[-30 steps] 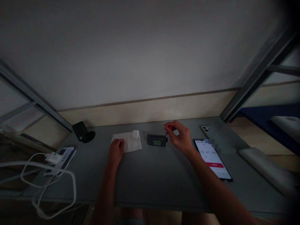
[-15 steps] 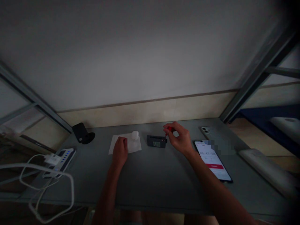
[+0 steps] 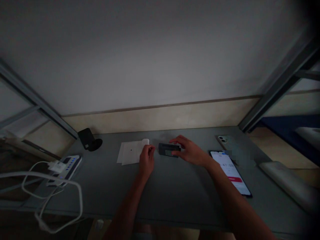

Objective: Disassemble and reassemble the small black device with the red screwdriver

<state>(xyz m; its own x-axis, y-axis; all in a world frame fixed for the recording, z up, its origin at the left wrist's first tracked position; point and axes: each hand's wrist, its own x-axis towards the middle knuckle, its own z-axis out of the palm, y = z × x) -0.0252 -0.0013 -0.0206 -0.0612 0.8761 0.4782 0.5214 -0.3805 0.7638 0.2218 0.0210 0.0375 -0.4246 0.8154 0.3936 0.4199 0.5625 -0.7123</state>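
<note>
A small black box (image 3: 165, 150) with vent slots and a pale label lies on the grey desk in front of me. My right hand (image 3: 186, 150) grips its right end, thumb at the front and fingers behind. Close to the box's left end, my left hand (image 3: 147, 158) is closed in a pinch; what its fingertips hold, if anything, is too small to make out. Left of that hand lie white paper sheets (image 3: 128, 155), overlapping, with a small dark spot on top. A rounded white case (image 3: 145, 141) at their far right corner is partly hidden.
At the right lie a lit phone (image 3: 231, 173), another phone (image 3: 223, 141) and a long pale case (image 3: 282, 180). A black stand (image 3: 90, 140) is at the back left. Nearer, a power strip (image 3: 71, 166) carries white cables (image 3: 80, 196). A wall closes off the back.
My left hand has moved right, off the paper and towards the box. My right hand has come down onto the box; the small red thing it pinched no longer shows.
</note>
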